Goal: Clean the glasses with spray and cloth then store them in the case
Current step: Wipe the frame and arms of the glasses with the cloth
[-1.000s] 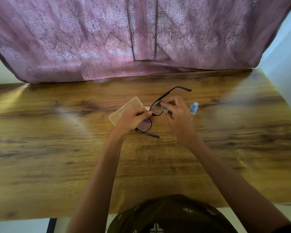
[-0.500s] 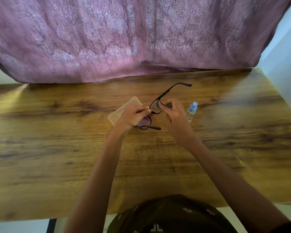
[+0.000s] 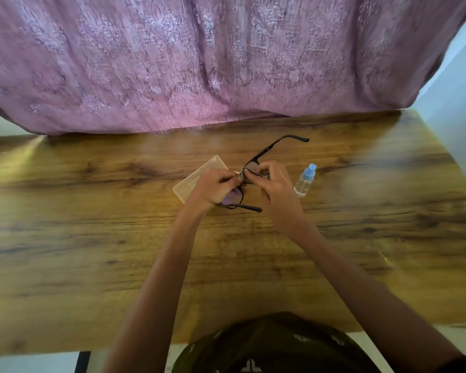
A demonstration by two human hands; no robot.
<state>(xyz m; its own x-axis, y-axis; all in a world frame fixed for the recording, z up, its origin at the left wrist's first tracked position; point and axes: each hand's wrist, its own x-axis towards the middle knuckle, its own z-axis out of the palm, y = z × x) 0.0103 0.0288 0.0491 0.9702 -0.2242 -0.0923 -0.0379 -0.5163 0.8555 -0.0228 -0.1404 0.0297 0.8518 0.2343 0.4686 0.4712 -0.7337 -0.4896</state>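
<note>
Since a second ago, the black-framed plastic glasses tilted flatter beside the clear blue-capped spray bottle; both hands' fingers pinched them, wiping apparently continuing.

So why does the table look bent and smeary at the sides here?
Head view: wide-angle lens bows the table edges; motion blur softens the curtain and wood grain; pale glare streaks the wood right of the spray bottle.

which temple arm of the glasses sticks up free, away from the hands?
The far temple arm, angling up toward the curtain. The near temple arm lies low between both wrists, by the left hand.
</note>
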